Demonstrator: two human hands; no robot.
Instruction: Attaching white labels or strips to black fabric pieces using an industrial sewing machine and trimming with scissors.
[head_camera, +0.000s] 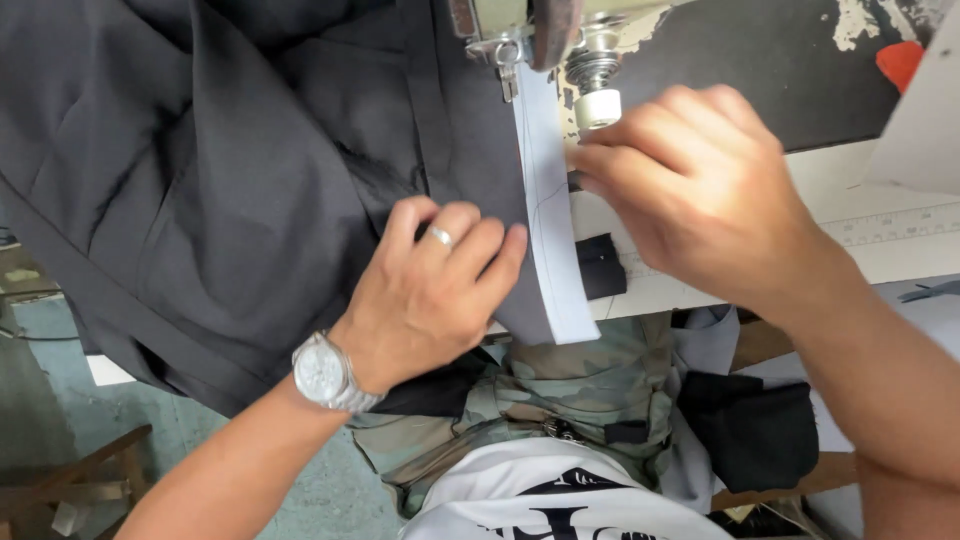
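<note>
- Black cloth (230, 170) lies heaped left of the sewing machine (530, 30).
- Left hand (430, 290), fingers together, presses flat on the cloth below the machine.
- White strip (550, 230) runs down from the machine's foot.
- Right hand (700, 190), fingers bunched, touches the strip's right edge.

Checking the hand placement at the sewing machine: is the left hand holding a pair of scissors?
No, the left hand lies flat, fingers spread, on the dark fabric beside the white strip; it holds no scissors.
</note>
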